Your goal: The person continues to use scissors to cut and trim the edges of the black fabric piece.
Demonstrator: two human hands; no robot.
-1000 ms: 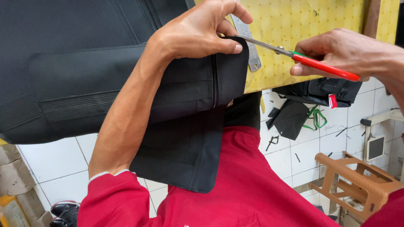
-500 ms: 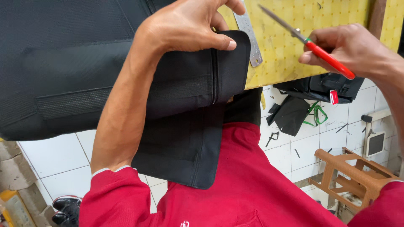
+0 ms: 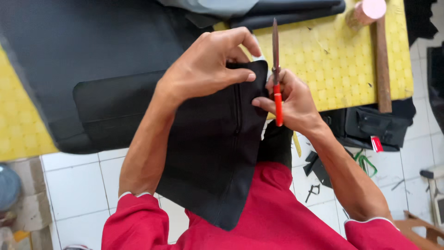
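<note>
Left hand [image 3: 203, 74] fingers clamped on top corner of black fabric piece [image 3: 217, 153], which hangs off yellow surface [image 3: 333, 60] edge toward lap; right hand [image 3: 289, 104] just right of it, fingers closed round red-handled scissors [image 3: 276, 74], blades together, pointing straight away, parallel to fabric's zip seam

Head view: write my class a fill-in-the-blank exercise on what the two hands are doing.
1. The left hand presses on a piece of ____ fabric.
2. The right hand holds a tool with a ____ handle.
3. The worktable has a ____ top.
4. The person's sleeves are ____.

Missing words: black; red; yellow; red
</note>
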